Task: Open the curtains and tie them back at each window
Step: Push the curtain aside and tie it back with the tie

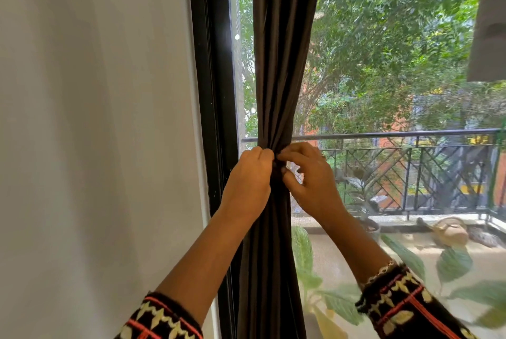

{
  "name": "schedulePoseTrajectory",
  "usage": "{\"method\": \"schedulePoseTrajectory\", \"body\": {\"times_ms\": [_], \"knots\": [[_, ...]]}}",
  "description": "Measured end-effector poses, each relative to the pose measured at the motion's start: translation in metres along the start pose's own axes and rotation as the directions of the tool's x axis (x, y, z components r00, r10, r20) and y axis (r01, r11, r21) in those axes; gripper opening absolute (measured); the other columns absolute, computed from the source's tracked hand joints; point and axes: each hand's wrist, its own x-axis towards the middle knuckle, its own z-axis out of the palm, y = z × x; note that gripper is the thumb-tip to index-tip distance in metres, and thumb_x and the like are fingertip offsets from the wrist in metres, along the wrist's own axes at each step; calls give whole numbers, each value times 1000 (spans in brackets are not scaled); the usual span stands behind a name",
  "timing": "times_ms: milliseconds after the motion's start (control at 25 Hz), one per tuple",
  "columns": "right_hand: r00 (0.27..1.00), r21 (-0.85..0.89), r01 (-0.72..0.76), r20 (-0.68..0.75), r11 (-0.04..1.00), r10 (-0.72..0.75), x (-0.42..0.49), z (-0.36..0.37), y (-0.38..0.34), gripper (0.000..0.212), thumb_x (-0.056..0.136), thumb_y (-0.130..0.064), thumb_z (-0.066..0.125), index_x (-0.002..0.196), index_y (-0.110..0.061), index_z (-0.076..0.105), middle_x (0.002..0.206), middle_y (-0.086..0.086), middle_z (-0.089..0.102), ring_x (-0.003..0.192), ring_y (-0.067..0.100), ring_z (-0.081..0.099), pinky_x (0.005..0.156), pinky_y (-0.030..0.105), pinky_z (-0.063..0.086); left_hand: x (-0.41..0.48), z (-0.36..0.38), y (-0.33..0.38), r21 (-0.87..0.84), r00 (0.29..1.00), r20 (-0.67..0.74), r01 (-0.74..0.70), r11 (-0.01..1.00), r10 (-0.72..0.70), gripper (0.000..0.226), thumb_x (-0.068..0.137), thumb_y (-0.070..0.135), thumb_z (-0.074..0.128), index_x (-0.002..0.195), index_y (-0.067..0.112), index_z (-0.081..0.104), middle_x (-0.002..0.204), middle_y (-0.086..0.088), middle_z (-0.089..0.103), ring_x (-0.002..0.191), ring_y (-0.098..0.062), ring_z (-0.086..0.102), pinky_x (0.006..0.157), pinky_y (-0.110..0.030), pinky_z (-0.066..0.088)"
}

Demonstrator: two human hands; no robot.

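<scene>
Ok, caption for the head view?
Left hand and right hand grip the gathered dark curtain beside the window frame.

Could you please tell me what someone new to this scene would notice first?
The dark curtain stands out first, bunched into a narrow column just right of the black window frame. At its waist, the left hand grips the cloth and the right hand pinches it from the other side. Outside, green trees rise above a balcony railing.
</scene>
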Motion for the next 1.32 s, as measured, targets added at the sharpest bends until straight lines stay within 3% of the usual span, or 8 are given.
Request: {"method": "schedulePoseTrajectory", "body": {"times_ms": [80, 200, 320, 440, 600, 760, 880, 1320], "knots": [[973, 261, -149, -133, 954, 188, -15, -3, -2, 20, 81, 6, 56, 93, -6, 68, 88, 3, 64, 80, 12, 60, 67, 15, 45, 0, -2, 0, 81, 998, 52, 25, 996, -29, 32, 85, -9, 45, 112, 5, 56, 110, -11, 51, 99, -23, 49, 79, -35, 49], [868, 628, -435, 101, 646, 486, -37, 2, -5, 20, 86, 8, 51, 86, -4, 67, 69, 1, 70, 65, 12, 68, 57, 20, 53, 1, -6, 4, 211, 989, 137, 28, 977, -58, 40, 84, -7, 43, 120, 10, 50, 118, -9, 42, 105, -24, 41, 72, -28, 43], [764, 699, -590, 321, 405, 560, -46, 7, -7, 14, 89, 1, 53, 90, -4, 66, 77, 6, 71, 72, 15, 70, 65, 25, 57, 6, -12, 8, 200, 958, 265, 59, 978, -113, 42, 85, -4, 41, 123, 11, 50, 120, -9, 38, 109, -25, 36, 74, -29, 38], [752, 744, -592, 371, 310, 544, -44, 4, -9, 10, 86, -14, 59, 87, -8, 67, 86, 9, 72, 82, 19, 70, 73, 28, 58, 8, -18, 10, 118, 930, 355, 57, 991, -96, 38, 89, -1, 40, 124, 10, 52, 118, -10, 39, 107, -24, 38, 80, -29, 37], [789, 816, -497, 282, 295, 546, -35, -1, -17, 3, 79, -4, 65, 81, -6, 65, 70, 4, 70, 67, 15, 69, 62, 23, 57, 4, -26, 15, -221, 961, 262, 154, 963, -93, 26, 89, 0, 49, 111, 8, 61, 110, -7, 53, 101, -19, 53, 83, -22, 41], [804, 820, -433, 164, 373, 571, -34, -8, -20, 15, 76, 6, 66, 73, -8, 61, 54, -1, 65, 51, 12, 64, 50, 19, 52, -10, -28, 22, -618, 945, 23, 270, 739, -326, 14, 81, -9, 59, 89, 1, 64, 84, -3, 59, 74, -17, 65, 67, -27, 57], [805, 826, -410, 127, 388, 579, -37, -15, -17, 17, 76, 8, 66, 70, -7, 62, 52, -2, 65, 47, 10, 62, 49, 18, 51, -10, -29, 23, -674, 927, 2, 278, 684, -375, 11, 81, -9, 59, 81, 1, 65, 69, -3, 61, 54, -6, 64, 58, -23, 58], [822, 718, -453, 106, 529, 560, -39, -37, 5, 21, 79, 11, 61, 66, -6, 63, 45, -2, 60, 41, 8, 55, 45, 18, 47, -19, -38, 13, -726, 863, -43, 320, 609, -504, 18, 83, -8, 58, 73, 6, 62, 64, -11, 61, 43, -4, 59, 51, -20, 56]]}}
